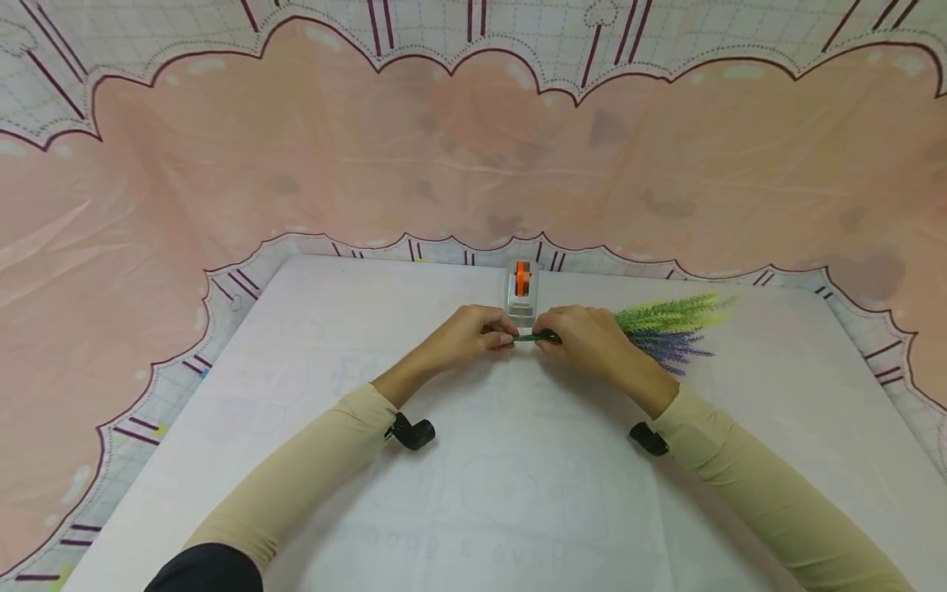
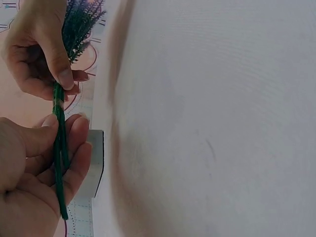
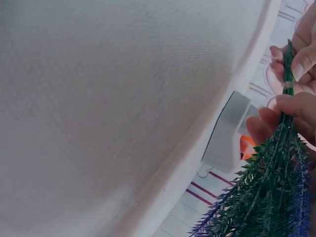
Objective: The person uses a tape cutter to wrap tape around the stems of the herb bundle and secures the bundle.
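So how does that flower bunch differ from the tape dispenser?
The flower bunch is long and feathery; the tape dispenser is compact and boxy. The flower bunch is green and purple; the tape dispenser is greyish with orange. The flower bunch is held by its stems; the tape dispenser rests on the table.

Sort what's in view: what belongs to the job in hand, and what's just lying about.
Likely in the job:
flower bunch, its green stems held by the left grip and right grip
tape dispenser, probably: a pale band shows on the stems

Just surroundings:
white tabletop
patterned cloth
left wrist camera and right wrist camera, both worn
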Demonstrator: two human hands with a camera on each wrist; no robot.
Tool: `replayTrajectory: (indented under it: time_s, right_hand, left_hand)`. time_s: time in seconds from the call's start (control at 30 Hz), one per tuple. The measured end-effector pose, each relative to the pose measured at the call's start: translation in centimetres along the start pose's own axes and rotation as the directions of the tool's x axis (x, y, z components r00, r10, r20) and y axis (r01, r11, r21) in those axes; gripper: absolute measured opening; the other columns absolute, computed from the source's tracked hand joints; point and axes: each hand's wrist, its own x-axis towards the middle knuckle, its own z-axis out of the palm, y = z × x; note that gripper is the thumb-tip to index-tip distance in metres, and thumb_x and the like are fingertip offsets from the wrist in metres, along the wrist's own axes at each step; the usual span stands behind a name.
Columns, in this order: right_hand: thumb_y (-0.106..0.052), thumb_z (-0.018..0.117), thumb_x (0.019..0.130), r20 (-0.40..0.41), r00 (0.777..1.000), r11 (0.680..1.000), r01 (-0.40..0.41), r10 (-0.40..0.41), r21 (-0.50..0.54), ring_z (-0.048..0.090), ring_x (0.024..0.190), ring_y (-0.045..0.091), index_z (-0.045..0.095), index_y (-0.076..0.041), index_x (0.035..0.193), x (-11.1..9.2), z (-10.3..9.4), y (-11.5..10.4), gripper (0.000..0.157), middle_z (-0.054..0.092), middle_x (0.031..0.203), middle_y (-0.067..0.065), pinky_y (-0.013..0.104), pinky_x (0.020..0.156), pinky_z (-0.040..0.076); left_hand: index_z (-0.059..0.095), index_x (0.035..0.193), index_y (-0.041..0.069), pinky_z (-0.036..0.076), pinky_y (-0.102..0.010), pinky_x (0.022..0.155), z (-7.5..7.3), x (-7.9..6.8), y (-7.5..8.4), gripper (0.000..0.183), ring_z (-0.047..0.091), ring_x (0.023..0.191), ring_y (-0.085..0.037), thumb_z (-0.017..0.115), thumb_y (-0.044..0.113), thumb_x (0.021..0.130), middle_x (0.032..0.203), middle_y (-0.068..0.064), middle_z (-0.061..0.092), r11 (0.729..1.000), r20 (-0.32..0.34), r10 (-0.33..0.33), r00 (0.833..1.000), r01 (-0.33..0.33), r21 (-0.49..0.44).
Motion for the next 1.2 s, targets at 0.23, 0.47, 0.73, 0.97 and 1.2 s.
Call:
replayTrajectory:
  time_s: [0.23, 0.47, 0.73, 0.97, 1.2]
  right_hand:
    - [-0.022, 0.076, 0.093, -0.017, 0.999, 0.999, 0.037, -0.037, -0.025, 0.055, 0.061, 0.012, 0.079, -0.017, 0.100, 0.0, 0.0, 0.1, 0.009, 0.066, 0.089, -0.002, 0.030, 0.048, 0.041]
    - [-0.022, 0.076, 0.093, 0.013, 1.000, 0.999, 0.017, -0.016, -0.037, 0.064, 0.069, 0.015, 0.080, -0.017, 0.100, 0.2, -0.1, 0.1, 0.010, 0.070, 0.090, -0.001, 0.031, 0.051, 0.047]
    - [-0.022, 0.075, 0.093, 0.038, 0.999, 0.999, -0.005, 0.007, -0.042, 0.066, 0.070, 0.016, 0.080, -0.018, 0.100, 0.5, -0.1, 0.2, 0.010, 0.074, 0.090, -0.002, 0.033, 0.050, 0.047]
    - [-0.021, 0.076, 0.092, 0.082, 0.996, 0.998, -0.013, 0.018, -0.061, 0.065, 0.070, 0.016, 0.078, -0.016, 0.108, 0.8, -0.2, 0.1, 0.016, 0.073, 0.093, -0.001, 0.033, 0.052, 0.048]
    - [-0.022, 0.079, 0.090, 0.073, 0.997, 0.999, -0.031, 0.035, -0.044, 0.065, 0.068, 0.017, 0.075, -0.015, 0.105, 1.0, -0.1, 0.2, 0.017, 0.075, 0.094, 0.000, 0.036, 0.053, 0.049]
  left_hand:
    - [0.070, 0.106, -0.003, 0.060, -0.033, 0.078, 0.0, 0.1, 0.0, 0.013, 0.073, 0.088, -0.027, 0.060, -0.002, 0.099, 0.095, -0.016, 0.075, 1.000, 0.018, -0.020, 1.000, 0.021, -0.018]
    - [0.072, 0.107, 0.004, 0.058, -0.034, 0.076, -0.1, 0.2, 0.2, 0.015, 0.071, 0.083, -0.027, 0.060, 0.000, 0.100, 0.096, -0.015, 0.075, 0.999, 0.014, 0.007, 1.000, -0.008, 0.042]
    - [0.076, 0.103, 0.003, 0.053, -0.025, 0.082, -0.1, 0.5, 0.3, 0.012, 0.066, 0.090, -0.012, 0.071, 0.000, 0.092, 0.099, -0.007, 0.075, 0.980, -0.020, 0.057, 0.998, -0.052, 0.194]
    - [0.078, 0.104, 0.003, 0.054, -0.026, 0.083, -0.3, 0.6, 0.1, 0.013, 0.065, 0.089, -0.011, 0.072, 0.002, 0.092, 0.098, -0.006, 0.077, 0.978, -0.034, 0.068, 0.997, -0.060, 0.201]
    - [0.078, 0.107, 0.002, 0.054, -0.029, 0.088, -0.4, 0.6, 0.1, 0.016, 0.068, 0.095, -0.015, 0.072, 0.001, 0.092, 0.102, -0.007, 0.077, 0.981, -0.037, 0.072, 0.997, -0.064, 0.185]
